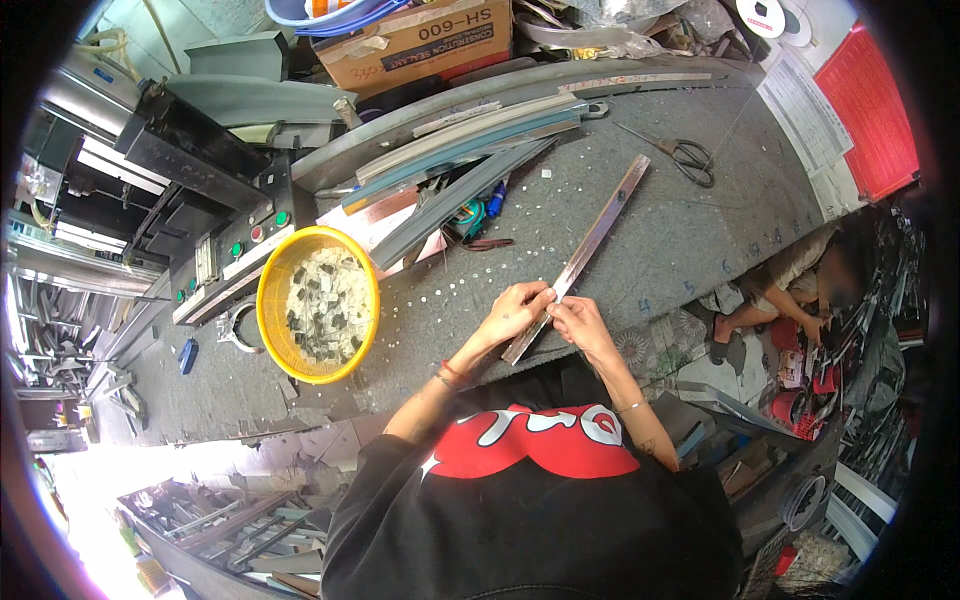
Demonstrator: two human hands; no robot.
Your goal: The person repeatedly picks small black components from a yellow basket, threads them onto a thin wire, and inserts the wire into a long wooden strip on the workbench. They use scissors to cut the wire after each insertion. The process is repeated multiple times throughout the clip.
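Observation:
A long, narrow metal bar (607,220) lies slantwise on the dark worktable, running from near my body toward the far right. Over its near part, my left hand (520,312) and my right hand (583,325) meet with fingers pinched together. Something small and pale shows between the fingertips, too small to name. Left of my hands stands a round yellow plastic basket (266,318), holding many small pale and dark pieces (330,300). Tiny white bits are scattered on the table between basket and bar.
Scissors (690,162) lie beyond the bar. Long grey profiles (460,200), a teal tape measure (470,217) and a cardboard box (420,50) occupy the far side. A machine with green buttons (238,249) stands left, near a blue hand tool (187,356). Another person (790,290) crouches at right.

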